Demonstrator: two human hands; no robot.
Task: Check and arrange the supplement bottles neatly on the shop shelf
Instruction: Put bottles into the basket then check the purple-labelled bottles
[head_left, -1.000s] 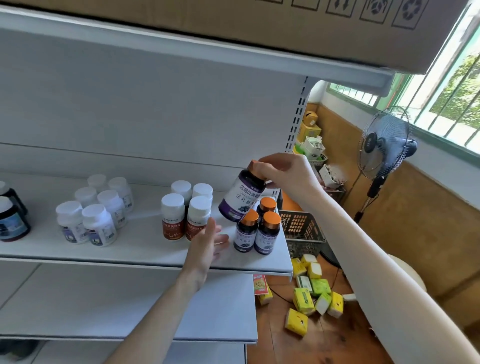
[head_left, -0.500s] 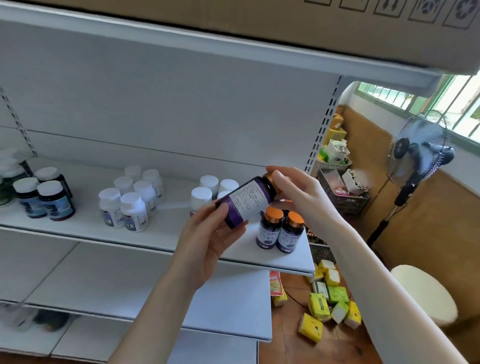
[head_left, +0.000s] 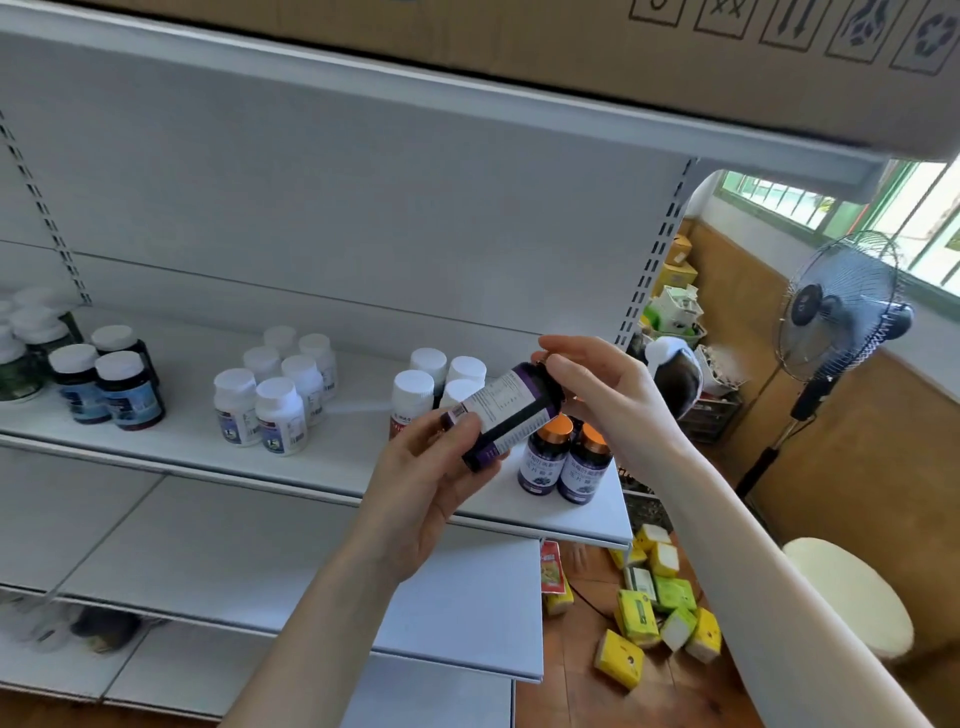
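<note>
The left grip (head_left: 421, 483) holds a tilted purple supplement bottle (head_left: 511, 410) by its base; the right grip (head_left: 608, 384) pinches its top, above the shelf (head_left: 337, 454).

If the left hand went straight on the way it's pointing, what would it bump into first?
Most likely the white-capped bottles standing on the shelf just behind it: the left hand points up and forward, so the purple bottle it holds would knock them first. Depth is hard to judge here.

body | left hand (head_left: 415, 483) lower centre, left forearm (head_left: 311, 623) bare down to bottom edge | right hand (head_left: 613, 395) centre-right, right forearm (head_left: 779, 597) bare to lower-right corner | slim long fingers, both hands
</note>
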